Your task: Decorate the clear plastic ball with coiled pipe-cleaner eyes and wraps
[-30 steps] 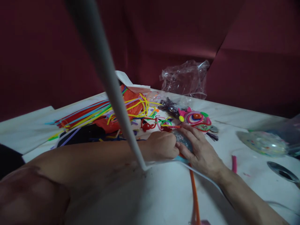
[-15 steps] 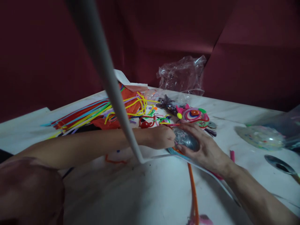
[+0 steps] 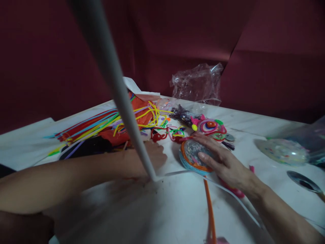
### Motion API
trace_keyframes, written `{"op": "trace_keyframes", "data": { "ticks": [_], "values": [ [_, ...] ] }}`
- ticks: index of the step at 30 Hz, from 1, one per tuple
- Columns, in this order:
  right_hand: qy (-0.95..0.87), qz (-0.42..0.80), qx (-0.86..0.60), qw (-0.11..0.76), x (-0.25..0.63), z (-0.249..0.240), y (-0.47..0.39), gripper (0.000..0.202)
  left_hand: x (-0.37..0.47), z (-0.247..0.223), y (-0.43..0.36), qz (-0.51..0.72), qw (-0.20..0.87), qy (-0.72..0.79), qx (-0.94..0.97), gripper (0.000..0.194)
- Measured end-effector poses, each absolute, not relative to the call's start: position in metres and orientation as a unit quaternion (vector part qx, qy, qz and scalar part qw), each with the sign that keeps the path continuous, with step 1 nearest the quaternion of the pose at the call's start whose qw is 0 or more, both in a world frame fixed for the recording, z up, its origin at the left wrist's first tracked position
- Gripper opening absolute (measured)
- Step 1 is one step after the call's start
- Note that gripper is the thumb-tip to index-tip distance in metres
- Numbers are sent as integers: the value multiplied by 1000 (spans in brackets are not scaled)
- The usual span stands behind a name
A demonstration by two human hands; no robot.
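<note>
My right hand (image 3: 223,157) holds a round craft piece (image 3: 194,156) against the white table. Its fingers lie over the far side and the thumb rests on top. The piece has a greyish, see-through middle and a rim wrapped in orange and light blue pipe cleaners. My left hand (image 3: 154,156) is low over the table, left of the piece and apart from it. It is blurred and partly behind a white stand, so its fingers are unclear. An orange pipe cleaner (image 3: 209,210) runs towards me from below the piece.
The white stand (image 3: 122,95) crosses the view. Pipe cleaners (image 3: 93,122) are bundled at back left. A decorated pink piece (image 3: 209,125) and a clear plastic bag (image 3: 196,83) sit behind. A clear dome (image 3: 286,150) and scissors-like metal tool (image 3: 304,181) lie right.
My left hand has moved left, away from the round craft piece, uncovering its orange and blue rim. My right hand stays on the piece, its thumb shifted slightly.
</note>
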State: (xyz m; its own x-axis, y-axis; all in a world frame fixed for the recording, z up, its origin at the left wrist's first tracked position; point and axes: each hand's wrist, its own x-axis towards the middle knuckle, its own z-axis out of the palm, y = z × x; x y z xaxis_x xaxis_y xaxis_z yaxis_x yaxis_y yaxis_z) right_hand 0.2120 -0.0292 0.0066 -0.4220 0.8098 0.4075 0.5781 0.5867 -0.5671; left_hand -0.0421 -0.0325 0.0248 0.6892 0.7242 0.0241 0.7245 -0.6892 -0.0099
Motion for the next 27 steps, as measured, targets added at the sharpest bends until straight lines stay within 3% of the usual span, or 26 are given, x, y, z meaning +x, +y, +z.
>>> {"op": "trace_keyframes", "data": {
  "ticks": [2, 3, 5, 9, 16, 20, 23, 27],
  "values": [
    [-825, 171, -422, 335, 211, 6, -29, 46, -21, 25, -38, -10, 18, -307, -952, 1],
    [-825, 169, -423, 335, 210, 6, -30, 46, -10, 26, -41, -68, 19, -304, -950, 4],
    [-825, 163, -425, 335, 210, 5, -30, 47, 10, 27, -43, -170, -15, -334, -927, 20],
    [-824, 156, -428, 337, 210, 4, -31, 48, 30, 22, -39, -227, -74, -397, -886, 10],
    [-812, 149, -430, 365, 209, 3, -30, 44, 29, 1, -37, -250, 141, -344, -894, 19],
    [-802, 146, -441, 375, 207, 2, -31, 43, 33, -13, -35, -336, 228, -329, -852, 21],
    [-798, 147, -445, 377, 207, 1, -31, 43, 37, -20, -31, -413, 270, -307, -814, 21],
    [-796, 147, -447, 382, 205, 1, -32, 44, 39, -21, -25, -421, 281, -268, -820, 23]
  ]
}}
